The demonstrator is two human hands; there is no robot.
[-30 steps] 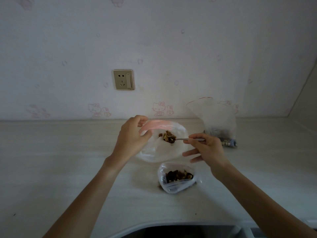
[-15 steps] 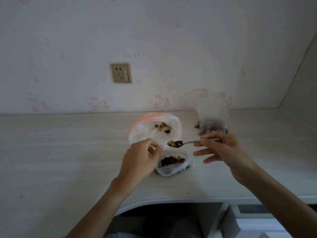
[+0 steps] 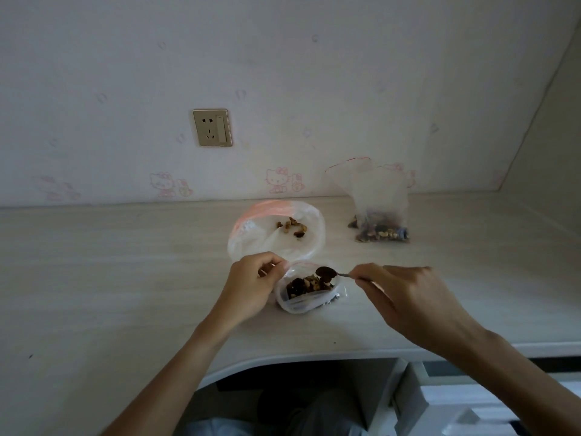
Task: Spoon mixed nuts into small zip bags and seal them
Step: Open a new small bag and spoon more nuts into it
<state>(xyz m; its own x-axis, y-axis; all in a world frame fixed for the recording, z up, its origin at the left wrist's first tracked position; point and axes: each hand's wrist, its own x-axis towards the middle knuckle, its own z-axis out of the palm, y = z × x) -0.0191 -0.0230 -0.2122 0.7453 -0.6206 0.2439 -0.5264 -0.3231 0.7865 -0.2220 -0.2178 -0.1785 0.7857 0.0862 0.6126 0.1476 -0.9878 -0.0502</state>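
A small clear zip bag [image 3: 306, 302] stands open on the desk with mixed nuts [image 3: 309, 283] inside. My left hand [image 3: 251, 283] pinches the bag's left rim and holds its mouth open. My right hand [image 3: 399, 294] grips a metal spoon [image 3: 333, 272] by its handle; the spoon's bowl is tipped over the bag's mouth, above the nuts. Behind it lies a large clear bag [image 3: 276, 231] with a pink zip strip, open, with a few nuts left inside.
Another zip bag [image 3: 380, 206] with nuts at its bottom stands upright at the back right near the wall. A wall socket [image 3: 212, 128] is above the desk. The curved desk edge [image 3: 283, 361] runs close below my hands, with a white drawer unit at lower right.
My left hand let go of the large bag and took the small bag's rim. The spoon carried nuts from the large bag down to the small bag and has tipped over it.
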